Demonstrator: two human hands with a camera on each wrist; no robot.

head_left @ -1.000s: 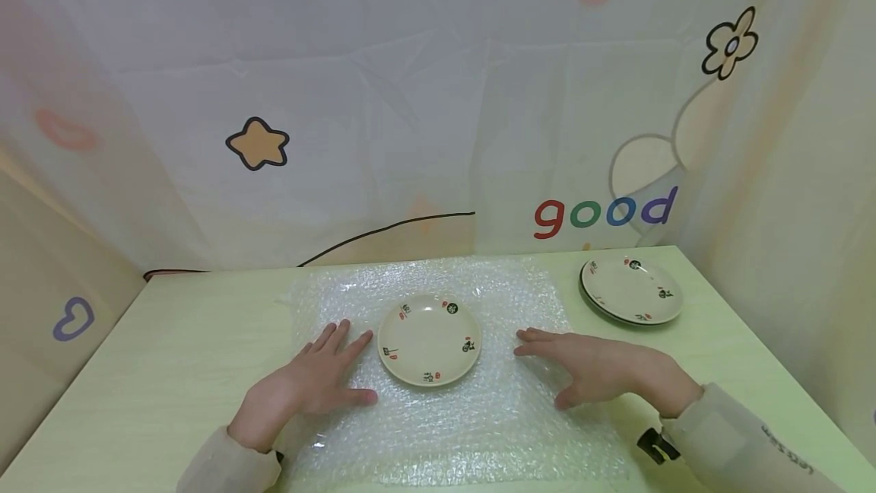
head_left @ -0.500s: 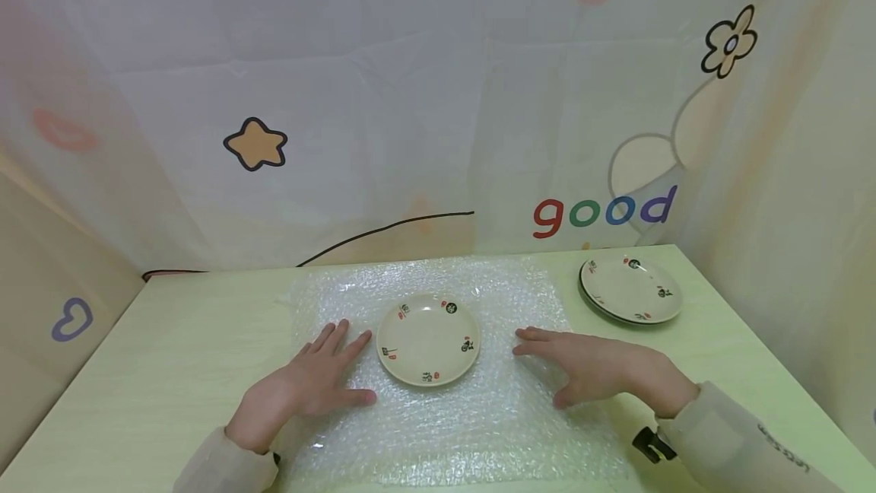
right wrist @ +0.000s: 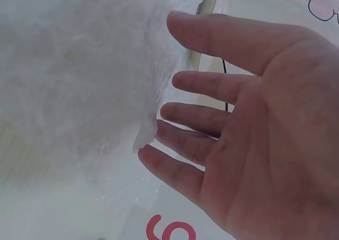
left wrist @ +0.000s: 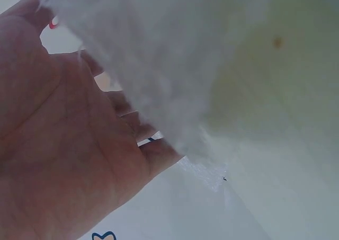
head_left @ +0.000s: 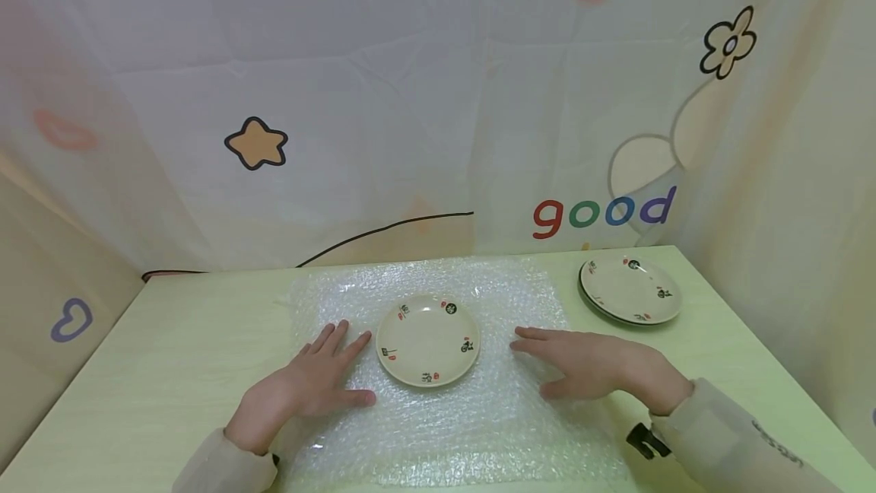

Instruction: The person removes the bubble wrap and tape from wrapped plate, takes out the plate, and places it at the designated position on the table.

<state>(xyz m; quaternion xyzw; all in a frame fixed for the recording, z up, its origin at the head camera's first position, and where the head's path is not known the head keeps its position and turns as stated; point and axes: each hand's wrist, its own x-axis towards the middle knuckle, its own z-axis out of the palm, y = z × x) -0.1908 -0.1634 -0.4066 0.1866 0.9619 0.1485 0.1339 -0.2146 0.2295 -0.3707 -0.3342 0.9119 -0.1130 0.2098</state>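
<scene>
A round white plate (head_left: pixel 428 341) with small red and black prints lies on a sheet of bubble wrap (head_left: pixel 465 432) spread over the table. To its left, my left hand (head_left: pixel 318 379) rests on the wrap with fingers spread, the tips near the plate's rim but apart from it. My right hand (head_left: pixel 591 364) is over the wrap to the plate's right, fingers extended and holding nothing. In the right wrist view the right hand's fingers (right wrist: pixel 185 118) are straight beside the wrap's blurred surface. The left wrist view has the wrap covering part of the left fingertips.
Stacked plates (head_left: pixel 630 291) with the same prints sit at the table's back right, beside the wrap. Behind the pale green table (head_left: pixel 171 364) hangs a printed curtain (head_left: pixel 411 135). A black clip-like piece (head_left: pixel 646 441) is at the right sleeve's cuff.
My right hand has shifted slightly left, and its thumb has moved a little toward the plate. The left hand, plate and bubble wrap look the same.
</scene>
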